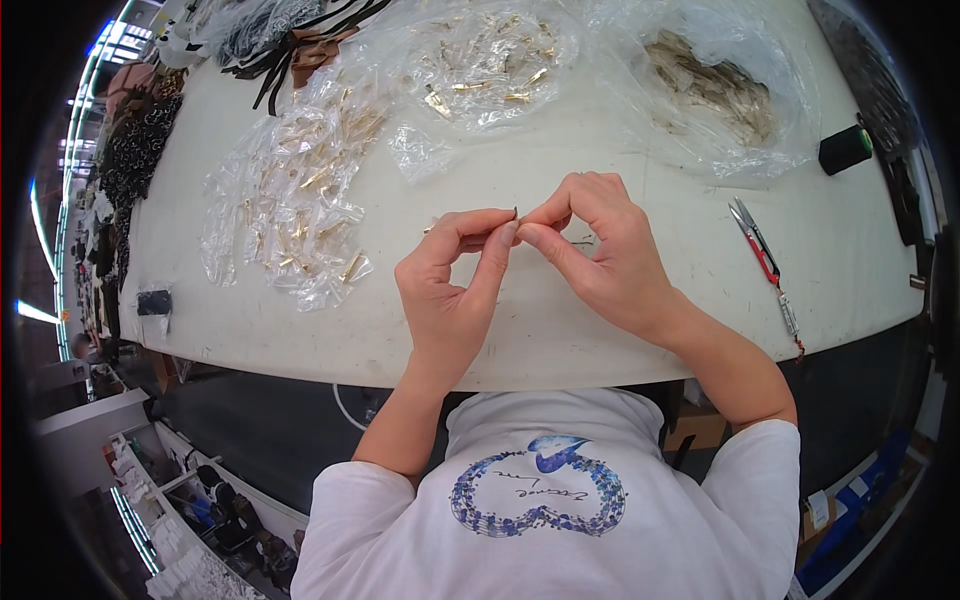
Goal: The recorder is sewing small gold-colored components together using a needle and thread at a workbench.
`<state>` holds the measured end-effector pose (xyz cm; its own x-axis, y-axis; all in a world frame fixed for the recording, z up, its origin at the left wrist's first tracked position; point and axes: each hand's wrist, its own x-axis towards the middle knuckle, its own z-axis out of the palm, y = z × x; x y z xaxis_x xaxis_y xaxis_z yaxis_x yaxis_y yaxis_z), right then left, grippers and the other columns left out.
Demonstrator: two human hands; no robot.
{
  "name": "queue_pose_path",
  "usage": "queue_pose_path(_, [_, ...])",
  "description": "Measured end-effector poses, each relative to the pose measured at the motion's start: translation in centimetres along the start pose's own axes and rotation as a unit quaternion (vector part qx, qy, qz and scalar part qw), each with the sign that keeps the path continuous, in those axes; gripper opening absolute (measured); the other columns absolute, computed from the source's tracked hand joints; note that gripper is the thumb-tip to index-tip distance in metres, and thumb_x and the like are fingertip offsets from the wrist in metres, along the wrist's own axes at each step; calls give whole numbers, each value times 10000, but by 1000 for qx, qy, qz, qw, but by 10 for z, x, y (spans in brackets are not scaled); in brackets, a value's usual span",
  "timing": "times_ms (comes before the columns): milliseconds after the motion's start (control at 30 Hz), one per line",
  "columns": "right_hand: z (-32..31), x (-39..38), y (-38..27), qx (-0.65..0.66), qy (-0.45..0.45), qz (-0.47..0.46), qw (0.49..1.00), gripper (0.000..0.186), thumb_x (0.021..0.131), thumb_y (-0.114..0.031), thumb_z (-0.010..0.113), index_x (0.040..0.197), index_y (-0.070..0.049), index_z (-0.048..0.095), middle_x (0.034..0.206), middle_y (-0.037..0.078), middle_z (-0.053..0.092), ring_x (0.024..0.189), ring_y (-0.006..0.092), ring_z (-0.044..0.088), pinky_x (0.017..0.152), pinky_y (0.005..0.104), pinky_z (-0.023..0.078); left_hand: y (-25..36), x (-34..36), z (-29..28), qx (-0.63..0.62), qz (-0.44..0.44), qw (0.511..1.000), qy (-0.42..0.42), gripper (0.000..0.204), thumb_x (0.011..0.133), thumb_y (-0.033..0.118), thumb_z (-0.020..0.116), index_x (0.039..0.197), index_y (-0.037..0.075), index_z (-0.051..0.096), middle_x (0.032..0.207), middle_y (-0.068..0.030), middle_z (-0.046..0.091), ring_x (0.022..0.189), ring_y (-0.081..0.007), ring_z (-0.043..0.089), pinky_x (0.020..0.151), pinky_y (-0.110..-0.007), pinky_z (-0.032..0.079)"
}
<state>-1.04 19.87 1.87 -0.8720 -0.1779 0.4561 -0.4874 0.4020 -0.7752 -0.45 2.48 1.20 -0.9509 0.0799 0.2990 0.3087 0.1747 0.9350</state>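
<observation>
Above the middle of the white table (380, 345), my two hands meet fingertip to fingertip. My left hand (455, 275) pinches something tiny between thumb and index finger; a short dark end sticks up there, too small to name. The thumb and index finger of my right hand (605, 255) are pressed together against the same spot, and what they hold is hidden. Behind the right fingers a thin dark piece (582, 242) shows on the table. To the left lies a spread of small clear bags (310, 200) with gold-coloured metal pieces in them.
Red-handled scissors (762, 250) lie at the right, near a black thread spool (845, 150). Open plastic bags at the back hold gold-coloured pieces (490, 75) and brownish strands (715, 90). Black and brown straps (318, 50) lie far left, a small dark block (154, 302) at the left edge.
</observation>
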Motion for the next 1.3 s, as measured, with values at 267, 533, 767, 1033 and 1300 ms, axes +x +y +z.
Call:
queue_pose_path(267, [-2,1,3,230,-26,196,953,125,896,-125,673,893,-4,703,850,51,717,806,134,646,805,304,471,-3,-1,4,54,60,997,-3,192,853,-63,683,1035,-8,707,904,-98,714,788,-145,684,703,-250,544])
queue_pose_path(533, [-3,2,4,310,-58,232,920,186,946,-145,623,984,8,722,877,58,714,844,125,655,808,268,517,-3,5,0,134,116,984,-1,173,827,-73,706,981,4,709,886,-79,714,748,-138,675,674,-251,540])
queue_pose_path(767, [-7,0,7,247,-50,157,955,133,919,-97,633,976,-11,718,877,55,715,830,133,640,762,275,512,6,7,-9,-129,-127,983,-34,108,902,33,684,986,-34,671,871,-84,702,762,-130,670,693,-252,532])
queue_pose_path(1033, [-9,3,3,16,-24,-82,996,168,790,-28,732,945,-93,721,819,31,685,766,213,628,672,320,509,3,11,-30,-220,-260,919,-197,117,921,101,679,973,-3,666,838,-69,686,724,-110,638,665,-245,503])
queue_pose_path(1300, [-11,0,4,-5,-66,-130,989,192,752,-24,750,918,-103,695,818,17,682,758,203,629,632,315,517,2,15,-38,-228,-314,888,-246,108,915,87,679,964,-7,658,830,-63,685,714,-102,641,665,-228,516])
